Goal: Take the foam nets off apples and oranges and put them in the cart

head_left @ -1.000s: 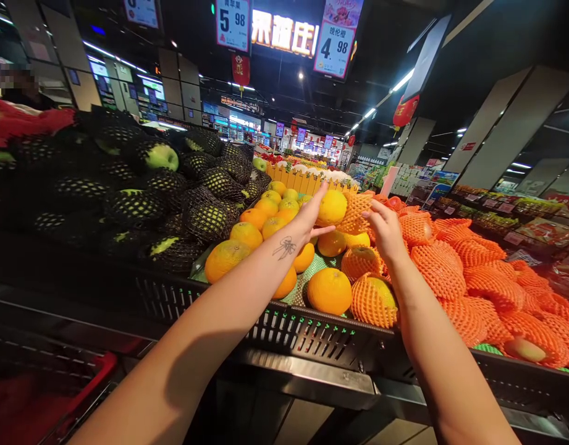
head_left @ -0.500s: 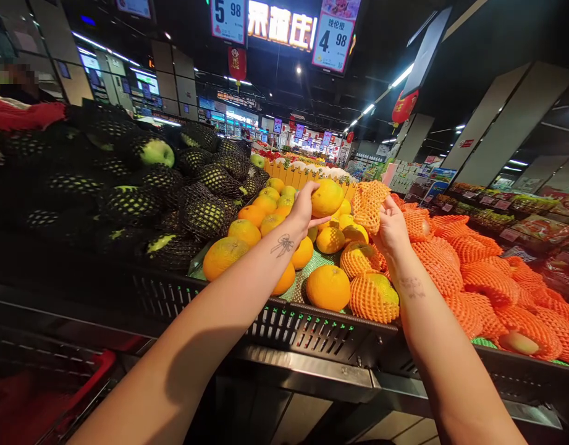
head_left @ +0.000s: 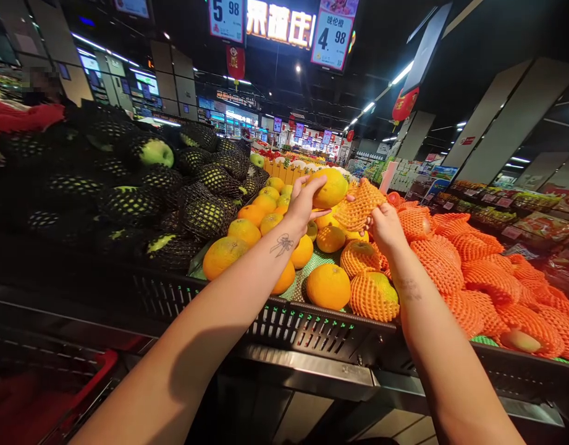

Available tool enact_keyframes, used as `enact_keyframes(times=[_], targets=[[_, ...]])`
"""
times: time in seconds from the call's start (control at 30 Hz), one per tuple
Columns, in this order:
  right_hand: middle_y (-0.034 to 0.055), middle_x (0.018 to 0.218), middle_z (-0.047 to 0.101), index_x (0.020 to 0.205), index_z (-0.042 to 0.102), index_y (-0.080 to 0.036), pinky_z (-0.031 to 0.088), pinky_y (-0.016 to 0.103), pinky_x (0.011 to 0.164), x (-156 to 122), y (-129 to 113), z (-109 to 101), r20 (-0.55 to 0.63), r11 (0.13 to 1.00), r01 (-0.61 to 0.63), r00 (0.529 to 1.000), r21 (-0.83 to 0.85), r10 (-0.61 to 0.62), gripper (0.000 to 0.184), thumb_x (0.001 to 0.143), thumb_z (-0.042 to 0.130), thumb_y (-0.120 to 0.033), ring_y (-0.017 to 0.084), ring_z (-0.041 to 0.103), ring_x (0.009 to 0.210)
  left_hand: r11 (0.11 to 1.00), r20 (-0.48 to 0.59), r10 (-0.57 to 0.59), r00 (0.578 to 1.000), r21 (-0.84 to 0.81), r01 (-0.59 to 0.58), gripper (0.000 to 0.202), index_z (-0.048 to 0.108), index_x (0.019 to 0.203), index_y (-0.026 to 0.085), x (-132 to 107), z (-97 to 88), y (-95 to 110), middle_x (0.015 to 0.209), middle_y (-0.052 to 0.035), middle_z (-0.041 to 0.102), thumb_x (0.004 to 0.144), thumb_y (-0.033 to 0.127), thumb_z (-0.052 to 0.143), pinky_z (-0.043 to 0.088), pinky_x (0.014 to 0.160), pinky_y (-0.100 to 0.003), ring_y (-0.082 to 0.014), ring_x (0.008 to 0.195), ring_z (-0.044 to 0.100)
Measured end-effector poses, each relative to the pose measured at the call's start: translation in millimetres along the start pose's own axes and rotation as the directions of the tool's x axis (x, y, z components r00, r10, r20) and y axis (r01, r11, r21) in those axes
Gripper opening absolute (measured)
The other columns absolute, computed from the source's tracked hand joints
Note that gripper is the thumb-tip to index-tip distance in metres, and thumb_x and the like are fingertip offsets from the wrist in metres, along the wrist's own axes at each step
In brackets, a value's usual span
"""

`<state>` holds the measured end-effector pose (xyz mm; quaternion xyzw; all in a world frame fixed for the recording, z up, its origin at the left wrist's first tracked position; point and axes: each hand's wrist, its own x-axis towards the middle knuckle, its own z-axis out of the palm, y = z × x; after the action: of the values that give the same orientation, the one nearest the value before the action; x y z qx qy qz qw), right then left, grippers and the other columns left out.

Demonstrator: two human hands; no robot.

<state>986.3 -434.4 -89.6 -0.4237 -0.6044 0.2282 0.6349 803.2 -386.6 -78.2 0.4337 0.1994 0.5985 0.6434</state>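
My left hand (head_left: 303, 204) grips a yellow-orange orange (head_left: 330, 188) above the fruit crate. Close beside it on the right, my right hand (head_left: 385, 224) pinches an orange foam net sleeve (head_left: 359, 207). The sleeve's left edge reaches up to the orange, but I cannot tell whether they touch. Below my hands lie bare oranges, among them one at the crate's front (head_left: 328, 287). To its right sits an orange in a foam net (head_left: 374, 296), with another netted orange (head_left: 359, 258) just behind it.
Green apples in black nets (head_left: 157, 153) are piled on the left. Fruits in red-orange foam nets (head_left: 439, 266) fill the right side. The black crate's slotted front wall (head_left: 307, 327) runs before me. A red-rimmed cart (head_left: 92, 386) stands at lower left; a person (head_left: 43, 86) is farther off.
My right hand has brought the foam net sleeve left and slightly down, spreading it wider beside the orange. My left hand has tilted the orange a little and raised it slightly.
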Motion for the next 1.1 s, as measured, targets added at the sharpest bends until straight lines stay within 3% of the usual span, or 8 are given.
enact_keyframes(times=[0.17,0.3,0.47,0.67,0.8,0.9,0.97,1.1], targets=[[0.0029,0.077,0.07,0.083,0.067,-0.02,0.043,0.025,0.039,-7,-9,8,-0.074,0.992,0.118,0.99,-0.045,-0.122,0.025,0.061,0.079,-0.025,0.015,0.057,0.054,0.995,0.084,0.046,0.995,0.084,-0.053,0.041,0.057,0.123,0.029,-8,1.9,5,0.128,-0.0047,0.066,0.087,0.034,0.074,0.062,0.088,-0.032,-0.0232,0.115,0.067],[0.0059,0.089,0.074,0.094,0.074,-0.021,0.062,0.037,0.069,-10,-14,16,-0.09,0.982,0.189,0.978,-0.02,-0.19,0.039,0.059,0.088,-0.028,0.027,0.071,0.089,0.983,0.148,0.08,0.986,0.151,-0.103,0.039,0.059,0.123,0.032,-14,5.1,6,0.123,-0.0031,0.068,0.088,0.036,0.076,0.061,0.089,-0.033,-0.0234,0.113,0.068],[0.0057,0.088,0.074,0.087,0.074,-0.02,0.061,0.042,0.086,-13,-15,13,-0.094,0.944,0.257,0.955,-0.208,-0.281,0.032,0.061,0.09,-0.031,0.029,0.07,0.095,0.96,0.256,0.011,0.967,0.267,-0.081,0.048,0.058,0.124,0.029,-13,6.9,-1,0.11,-0.0049,0.071,0.081,0.03,0.081,0.062,0.085,-0.037,-0.0226,0.092,0.073],[0.001,0.061,0.058,0.069,0.065,-0.021,0.051,0.038,0.072,-18,-19,8,-0.012,0.683,0.26,0.93,-0.682,-0.366,0.024,0.068,0.081,-0.039,0.018,0.051,0.06,0.938,0.267,-0.093,0.959,0.346,-0.006,0.043,0.063,0.117,0.025,-11,7.5,-2,0.095,-0.0031,0.071,0.078,0.025,0.082,0.06,0.083,-0.036,-0.0189,0.08,0.07],[0.0003,0.053,0.043,0.056,0.04,-0.023,0.04,0.034,0.063,-21,-22,13,0.021,0.522,0.25,0.914,-0.815,-0.405,0.04,0.066,0.074,-0.041,0.015,0.039,0.055,0.934,0.311,-0.1,0.945,0.357,-0.019,0.032,0.063,0.112,0.024,-14,8.0,-1,0.096,-0.0014,0.07,0.083,0.025,0.077,0.059,0.085,-0.032,-0.0175,0.085,0.07],[0.0007,0.054,0.041,0.057,0.034,-0.024,0.035,0.034,0.061,-23,-23,18,0.014,0.454,0.205,0.921,-0.867,-0.388,0.038,0.062,0.069,-0.037,0.016,0.037,0.056,0.93,0.341,-0.139,0.93,0.369,0.004,0.042,0.058,0.117,0.025,-18,8.5,-4,0.098,-0.0014,0.07,0.081,0.029,0.08,0.058,0.083,-0.031,-0.0169,0.083,0.069],[0.0005,0.055,0.043,0.057,0.036,-0.024,0.033,0.034,0.061,-21,-22,19,0.02,0.498,0.199,0.939,-0.844,-0.342,0.033,0.059,0.067,-0.032,0.016,0.037,0.055,0.915,0.312,-0.162,0.936,0.402,0.024,0.054,0.055,0.119,0.025,-18,8.8,-6,0.101,-0.0025,0.07,0.075,0.029,0.086,0.059,0.078,-0.031,-0.0177,0.082,0.068],[0.001,0.068,0.059,0.07,0.058,-0.023,0.038,0.033,0.059,-12,-23,13,0.017,0.863,0.213,0.973,-0.457,-0.231,0.021,0.058,0.072,-0.033,0.016,0.048,0.06,0.938,0.212,-0.165,0.963,0.337,0.086,0.05,0.055,0.118,0.024,-10,6.8,-7,0.121,-0.0086,0.069,0.078,0.038,0.08,0.06,0.07,-0.032,-0.0233,0.096,0.069]])
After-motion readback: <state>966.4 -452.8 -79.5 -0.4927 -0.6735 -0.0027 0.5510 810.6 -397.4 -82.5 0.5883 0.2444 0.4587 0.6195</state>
